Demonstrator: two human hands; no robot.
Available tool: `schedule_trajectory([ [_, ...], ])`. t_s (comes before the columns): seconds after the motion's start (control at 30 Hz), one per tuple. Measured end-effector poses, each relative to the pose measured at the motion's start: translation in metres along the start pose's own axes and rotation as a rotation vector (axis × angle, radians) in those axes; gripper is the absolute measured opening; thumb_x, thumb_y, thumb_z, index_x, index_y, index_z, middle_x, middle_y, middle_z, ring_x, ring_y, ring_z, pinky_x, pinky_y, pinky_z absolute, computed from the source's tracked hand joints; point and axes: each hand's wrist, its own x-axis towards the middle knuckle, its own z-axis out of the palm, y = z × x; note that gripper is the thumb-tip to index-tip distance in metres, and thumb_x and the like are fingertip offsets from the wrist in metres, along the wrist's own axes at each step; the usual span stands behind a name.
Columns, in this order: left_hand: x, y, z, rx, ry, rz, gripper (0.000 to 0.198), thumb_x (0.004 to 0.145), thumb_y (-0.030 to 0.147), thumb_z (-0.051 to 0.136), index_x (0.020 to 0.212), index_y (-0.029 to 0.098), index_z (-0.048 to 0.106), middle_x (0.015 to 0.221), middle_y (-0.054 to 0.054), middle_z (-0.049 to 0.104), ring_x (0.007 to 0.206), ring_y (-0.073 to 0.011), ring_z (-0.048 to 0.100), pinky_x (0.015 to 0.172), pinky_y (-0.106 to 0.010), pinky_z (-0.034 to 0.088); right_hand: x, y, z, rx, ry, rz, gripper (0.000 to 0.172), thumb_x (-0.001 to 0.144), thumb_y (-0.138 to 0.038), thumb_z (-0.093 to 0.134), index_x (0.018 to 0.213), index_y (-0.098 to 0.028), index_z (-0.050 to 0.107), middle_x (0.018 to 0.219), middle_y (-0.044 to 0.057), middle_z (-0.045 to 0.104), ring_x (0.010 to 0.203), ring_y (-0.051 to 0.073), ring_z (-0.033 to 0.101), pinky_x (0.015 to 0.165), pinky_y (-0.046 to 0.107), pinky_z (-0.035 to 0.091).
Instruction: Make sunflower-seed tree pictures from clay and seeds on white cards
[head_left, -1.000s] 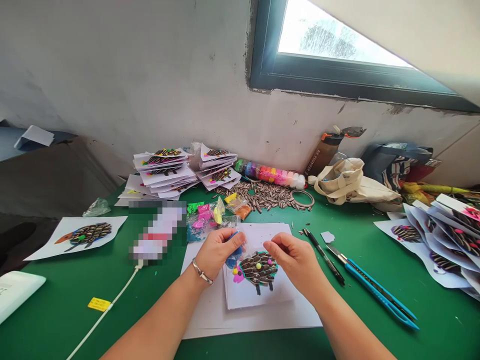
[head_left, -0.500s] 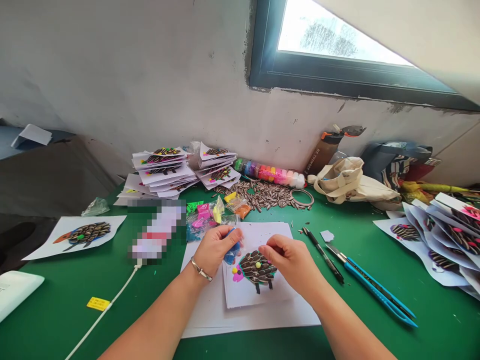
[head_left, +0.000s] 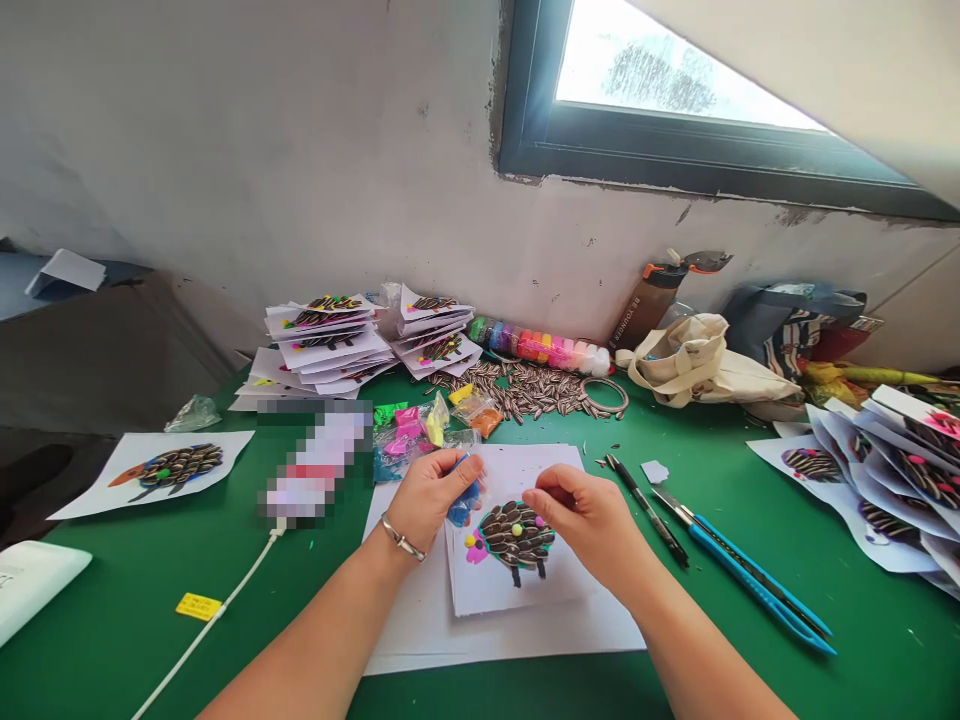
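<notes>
My left hand (head_left: 431, 500), with a bracelet at the wrist, is closed around a small clear bag of blue clay (head_left: 463, 505). Thumb and fingertips of my right hand (head_left: 589, 510) are pinched together over the right side of a seed picture (head_left: 517, 540); whatever they hold, if anything, is too small to make out. Striped sunflower seeds form the picture's rounded body, with a pink clay head (head_left: 476, 548), clay dots and dark legs. It lies on white paper (head_left: 487, 600), atop larger white sheets (head_left: 405, 645).
Bags of coloured clay (head_left: 409, 430) and loose sunflower seeds (head_left: 525, 388) lie behind. A pen (head_left: 649, 510) and blue tweezers (head_left: 757, 580) are at right. Stacked seed pictures (head_left: 330, 345) stand at back left, more pictures (head_left: 892, 470) at far right. A white cable (head_left: 217, 615) crosses the left.
My right hand has shifted slightly to the right, uncovering a pink dot on the seed body. My left hand stays in place with the blue clay bag.
</notes>
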Motion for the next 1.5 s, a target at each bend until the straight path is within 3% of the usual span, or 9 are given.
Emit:
schedule_trajectory([
  [0.2,0.001,-0.001,-0.001,-0.002,0.011,-0.007,0.044,0.066,0.055,0.074,0.068,0.012,0.061,0.059,0.0,0.058,0.045,-0.0095,0.054,0.034,-0.017,0.04,0.001,0.009,0.004,0.153,-0.048,-0.067,0.025,0.092,-0.032,0.042,0.108,-0.023,0.059,0.096,0.004,0.068,0.078,0.015,0.062,0.07,0.026,0.049],
  [0.4,0.0,0.0,0.0,-0.005,0.01,-0.006,0.044,0.066,0.055,0.074,0.067,0.013,0.062,0.06,-0.001,0.059,0.047,-0.0098,0.055,0.034,-0.017,0.04,0.001,0.002,-0.003,-0.033,0.014,-0.028,0.036,0.088,-0.042,0.05,0.06,-0.02,0.055,0.053,-0.003,0.051,0.053,0.011,0.047,0.049,0.024,0.035],
  [0.5,0.0,0.0,0.0,-0.007,0.015,-0.014,0.044,0.065,0.055,0.074,0.068,0.013,0.062,0.061,-0.001,0.059,0.047,-0.01,0.055,0.034,-0.017,0.04,0.0,0.002,-0.002,0.018,-0.005,-0.072,0.018,0.088,-0.034,0.051,0.082,-0.022,0.063,0.071,-0.001,0.063,0.065,0.013,0.054,0.058,0.023,0.042],
  [0.63,0.0,0.001,0.0,0.002,0.025,-0.021,0.044,0.064,0.055,0.074,0.067,0.013,0.062,0.061,-0.001,0.059,0.046,-0.0101,0.054,0.034,-0.017,0.04,0.0,0.008,0.002,0.126,-0.034,-0.096,0.028,0.093,-0.03,0.039,0.111,-0.022,0.058,0.099,0.005,0.067,0.076,0.014,0.061,0.069,0.026,0.048],
  [0.87,-0.001,0.002,0.0,0.001,0.018,-0.014,0.043,0.065,0.054,0.074,0.067,0.013,0.062,0.061,-0.001,0.059,0.047,-0.0102,0.054,0.036,-0.018,0.04,0.0,-0.004,-0.003,-0.057,-0.039,-0.048,0.029,0.087,-0.038,0.052,0.064,-0.021,0.055,0.057,-0.003,0.051,0.055,0.012,0.045,0.05,0.023,0.035],
  [0.97,-0.001,0.001,0.001,0.0,0.021,-0.016,0.043,0.065,0.054,0.074,0.067,0.013,0.062,0.061,-0.001,0.059,0.047,-0.0101,0.054,0.035,-0.018,0.04,-0.001,-0.003,-0.001,-0.011,-0.059,-0.09,0.013,0.087,-0.031,0.05,0.083,-0.023,0.06,0.072,-0.001,0.061,0.064,0.013,0.052,0.056,0.023,0.041],
  [1.1,-0.001,0.001,0.001,0.004,0.025,-0.02,0.043,0.065,0.054,0.074,0.067,0.013,0.062,0.059,0.0,0.058,0.047,-0.01,0.054,0.035,-0.017,0.039,-0.001,0.003,0.001,0.065,-0.055,-0.096,0.024,0.092,-0.03,0.039,0.106,-0.024,0.059,0.091,0.003,0.067,0.072,0.014,0.058,0.065,0.025,0.046],
  [1.3,0.0,0.0,0.0,0.003,0.009,-0.008,0.043,0.066,0.054,0.073,0.068,0.013,0.062,0.062,-0.001,0.059,0.047,-0.0102,0.055,0.035,-0.018,0.04,0.0,-0.003,-0.002,-0.08,-0.046,-0.067,0.04,0.088,-0.041,0.05,0.054,-0.02,0.051,0.05,-0.004,0.045,0.05,0.01,0.042,0.046,0.023,0.03],
  [1.5,0.0,0.0,0.0,0.001,0.026,-0.015,0.043,0.065,0.054,0.074,0.068,0.013,0.062,0.061,-0.001,0.059,0.046,-0.0098,0.054,0.034,-0.017,0.039,0.0,0.005,0.004,0.058,-0.022,-0.115,0.025,0.089,-0.029,0.045,0.107,-0.024,0.061,0.096,0.004,0.068,0.08,0.015,0.061,0.07,0.026,0.048],
])
